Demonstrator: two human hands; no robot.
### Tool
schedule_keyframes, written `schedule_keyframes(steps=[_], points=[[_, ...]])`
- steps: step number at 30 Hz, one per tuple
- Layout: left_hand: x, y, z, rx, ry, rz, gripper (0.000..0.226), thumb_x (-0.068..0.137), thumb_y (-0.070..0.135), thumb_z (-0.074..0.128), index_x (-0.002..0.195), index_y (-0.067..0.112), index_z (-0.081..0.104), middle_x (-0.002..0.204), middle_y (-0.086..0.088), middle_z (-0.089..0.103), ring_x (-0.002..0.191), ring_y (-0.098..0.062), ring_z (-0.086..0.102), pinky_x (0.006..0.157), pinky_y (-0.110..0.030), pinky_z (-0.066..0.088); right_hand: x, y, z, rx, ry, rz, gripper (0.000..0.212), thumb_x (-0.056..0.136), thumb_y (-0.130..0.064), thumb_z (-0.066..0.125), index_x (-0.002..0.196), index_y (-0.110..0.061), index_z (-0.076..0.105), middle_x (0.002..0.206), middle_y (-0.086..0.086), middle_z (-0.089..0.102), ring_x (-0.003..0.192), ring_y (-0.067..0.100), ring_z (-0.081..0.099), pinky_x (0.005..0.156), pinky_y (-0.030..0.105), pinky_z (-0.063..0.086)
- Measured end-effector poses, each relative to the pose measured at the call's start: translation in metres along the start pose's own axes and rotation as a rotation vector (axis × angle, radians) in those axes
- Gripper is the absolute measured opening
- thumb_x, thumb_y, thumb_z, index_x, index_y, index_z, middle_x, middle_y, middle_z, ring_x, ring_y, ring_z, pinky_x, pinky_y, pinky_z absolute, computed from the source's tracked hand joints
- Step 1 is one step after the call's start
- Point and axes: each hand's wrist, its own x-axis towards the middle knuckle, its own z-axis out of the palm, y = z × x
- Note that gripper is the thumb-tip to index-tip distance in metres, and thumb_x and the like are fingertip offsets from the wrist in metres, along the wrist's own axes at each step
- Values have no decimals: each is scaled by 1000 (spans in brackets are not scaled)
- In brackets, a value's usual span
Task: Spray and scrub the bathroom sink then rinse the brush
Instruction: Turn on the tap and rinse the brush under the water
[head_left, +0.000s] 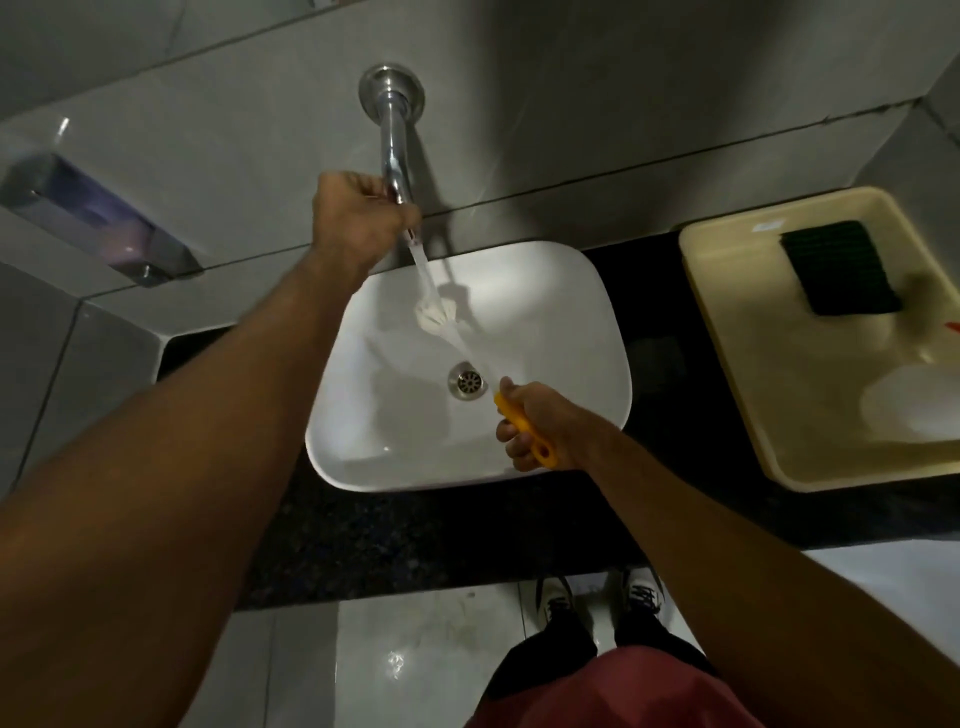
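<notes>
Rinsing is the step in hand, we judge. Our right hand is clenched round the yellow handle of the brush, whose white head sits under the water stream above the sink. Our left hand is closed on the tap near its spout. Next, we judge, turn the head under the stream, then shut off the tap.

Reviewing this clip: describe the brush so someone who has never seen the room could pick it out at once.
Find the white sink set on the dark counter. Over the sink, under the tap's running water, is the brush, held in the right hand. Its yellow handle and white head set it apart from the dark green scrub pad in the cream tray.
</notes>
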Motion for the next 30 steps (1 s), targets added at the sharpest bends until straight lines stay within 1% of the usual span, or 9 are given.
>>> schedule_keyframes(steps=[3, 5, 9, 13, 19, 22, 24, 27, 30], points=[[0, -6, -3, -53, -95, 65, 15, 69, -5, 74, 83, -5, 73, 49, 14, 61, 40, 4, 50, 48, -12, 43, 1, -1, -2, -15, 14, 13, 39, 102, -51, 29, 86, -16, 34, 60, 2, 35, 39, 10, 27, 41, 18, 24], [2, -7, -5, -50, -141, 109, 10, 73, -5, 74, 82, -3, 71, 41, 20, 55, 39, 4, 48, 49, -12, 41, 1, 0, -7, -32, 34, 22, 39, 101, -51, 29, 87, -15, 34, 61, 2, 36, 40, 10, 27, 41, 20, 25], [8, -13, -11, -67, -240, 111, 22, 76, -8, 74, 98, -5, 71, 51, 19, 65, 48, 7, 56, 55, -8, 44, 0, 3, -13, -121, 63, 27, 42, 100, -54, 31, 84, -16, 37, 62, 1, 37, 42, 11, 28, 42, 21, 28], [15, -15, -13, -89, -277, 83, 30, 74, -7, 77, 103, -11, 70, 71, 5, 71, 57, 5, 61, 61, -10, 47, -3, 2, -15, -175, 113, 3, 39, 100, -53, 31, 86, -18, 41, 62, 1, 36, 42, 10, 27, 43, 21, 27], [15, -9, -14, -115, -342, 48, 23, 72, -15, 72, 93, -6, 70, 52, 14, 66, 49, 4, 59, 53, -8, 45, -9, 0, -11, -271, 113, -15, 41, 102, -50, 28, 105, -12, 45, 62, 1, 37, 45, 10, 27, 45, 22, 27], [14, -12, -14, -135, -337, 42, 21, 71, -13, 74, 86, 1, 71, 54, 13, 68, 52, 3, 62, 56, -10, 48, -9, 0, -11, -250, 124, -18, 43, 101, -52, 29, 100, -12, 47, 60, 0, 38, 42, 10, 28, 44, 22, 26], [15, -14, -16, -141, -330, 42, 20, 71, -12, 75, 81, 5, 72, 54, 12, 68, 53, 1, 62, 58, -11, 49, -10, -1, -12, -221, 143, -13, 43, 101, -53, 31, 90, -14, 43, 58, 0, 38, 40, 10, 27, 42, 22, 25], [15, -14, -16, -166, -340, 47, 17, 71, -11, 76, 79, 3, 71, 56, 9, 68, 55, -3, 64, 61, -13, 51, -12, -7, -15, -192, 147, -26, 42, 101, -52, 31, 81, -16, 37, 57, 0, 36, 39, 11, 25, 42, 22, 24], [15, -15, -15, -183, -339, 45, 17, 71, -12, 75, 85, -4, 71, 58, 6, 69, 57, -5, 66, 63, -15, 52, -16, -12, -17, -146, 146, -40, 39, 102, -50, 30, 84, -16, 35, 59, 1, 34, 41, 11, 24, 42, 23, 22]])
